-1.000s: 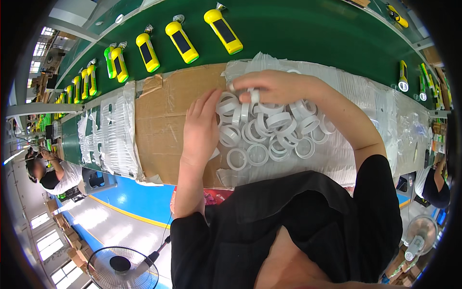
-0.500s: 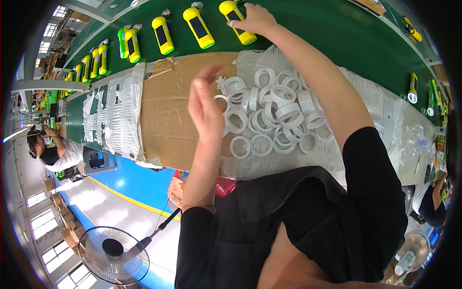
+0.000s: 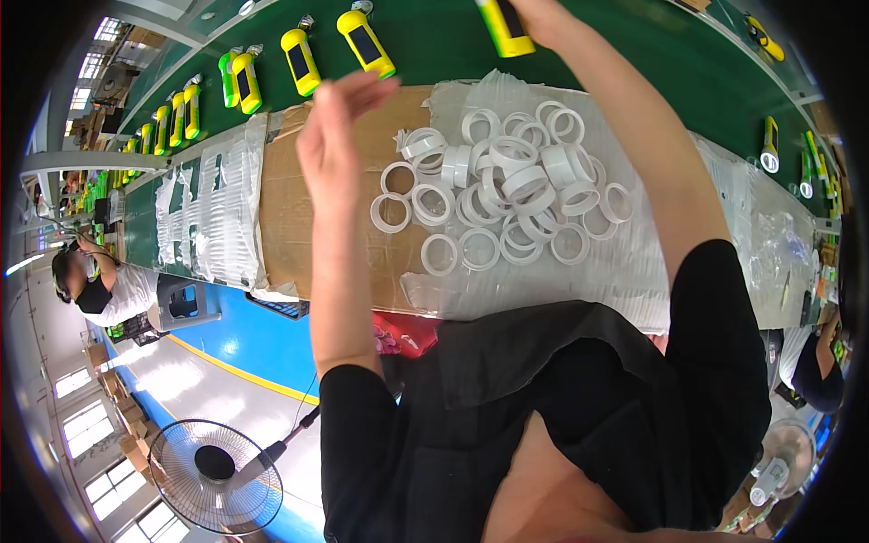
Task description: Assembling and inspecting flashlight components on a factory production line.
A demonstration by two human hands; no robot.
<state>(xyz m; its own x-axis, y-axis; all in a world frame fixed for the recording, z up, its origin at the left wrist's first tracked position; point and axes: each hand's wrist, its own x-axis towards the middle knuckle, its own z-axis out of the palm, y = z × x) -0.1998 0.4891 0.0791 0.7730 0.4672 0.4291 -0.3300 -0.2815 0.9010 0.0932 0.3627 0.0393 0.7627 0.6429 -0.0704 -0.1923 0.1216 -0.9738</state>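
At the top edge my right hand (image 3: 540,20) is closed on a yellow flashlight-shaped device (image 3: 516,42) with a dark panel. Its fingers and the device's upper end are partly cut off. My left hand (image 3: 337,131), slightly blurred, is raised over the cardboard with fingers stretched out and nothing in them. Its fingertips come close to the lower end of another such yellow device (image 3: 367,43) on the green surface. Between my forearms lies a loose pile of white plastic rings (image 3: 514,152), some overlapping, some flat on the plastic wrap.
More yellow devices (image 3: 300,61) stand in a row toward the left, with a green one (image 3: 228,77) among them. Brown cardboard (image 3: 288,208) and plastic wrap (image 3: 634,271) cover the near bench. A fan (image 3: 215,463) stands at lower left; a person (image 3: 109,288) sits farther left.
My right hand has moved right and up, carrying the yellow device out of the row. My left hand has gone left and farther away, toward the neighbouring device.
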